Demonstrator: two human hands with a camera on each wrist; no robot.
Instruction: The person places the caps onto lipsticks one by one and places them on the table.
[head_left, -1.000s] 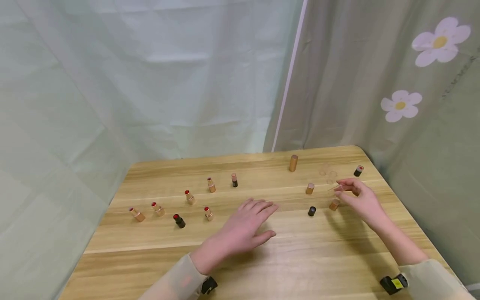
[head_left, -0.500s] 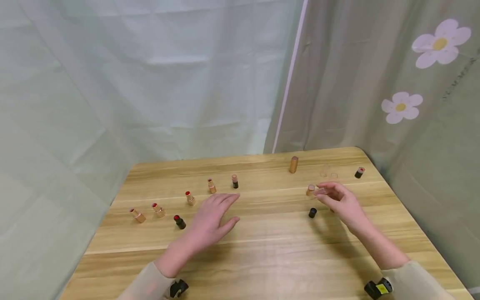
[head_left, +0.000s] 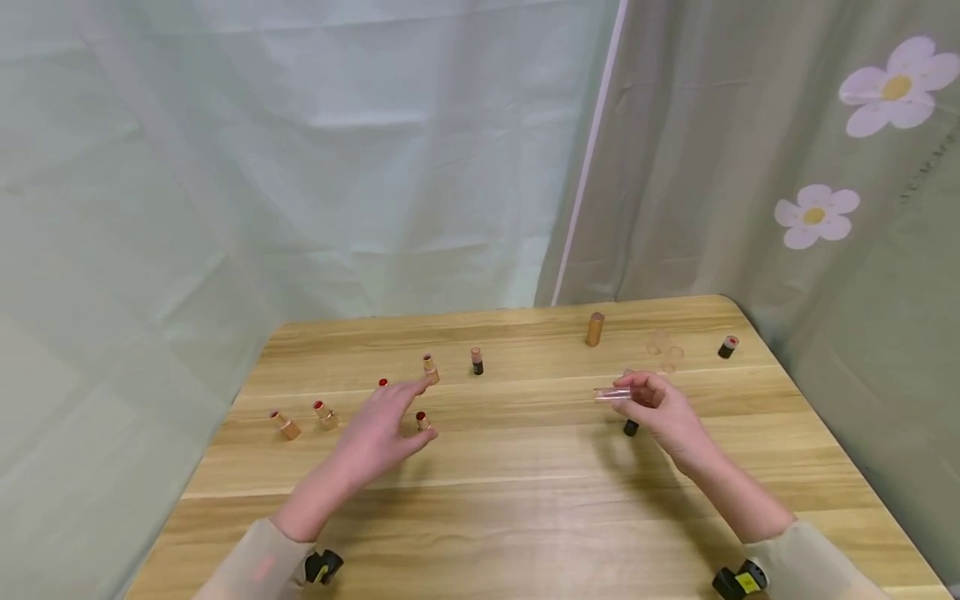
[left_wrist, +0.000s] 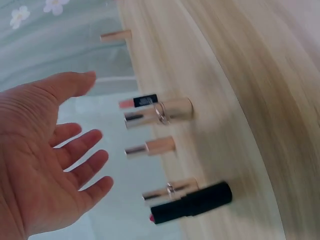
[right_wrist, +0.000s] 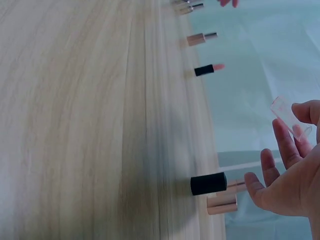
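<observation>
My right hand [head_left: 663, 417] pinches a clear lipstick cap [head_left: 611, 394] between thumb and fingers, held above the table. The cap [right_wrist: 291, 117] also shows in the right wrist view. My left hand [head_left: 375, 433] hovers over the uncapped lipsticks, fingers spread and touching none that I can see. Near its thumb stands a gold lipstick [head_left: 423, 421] with a red tip; another gold one [head_left: 431, 368] is just beyond its fingertips. The black lipstick [left_wrist: 192, 202] shows in the left wrist view but is hidden behind the hand in the head view.
Two gold lipsticks [head_left: 326, 415] stand at the left and a pink one with a black base [head_left: 477, 361] at the back. A black cap [head_left: 631, 427], tall copper cap [head_left: 595, 330], clear caps [head_left: 672, 358] and a black-based lipstick [head_left: 727, 347] are at the right. Curtains surround the table.
My left hand has moved left from mid-table to above the lipsticks. The right hand has moved left from the clear caps, bringing one clear cap with it.
</observation>
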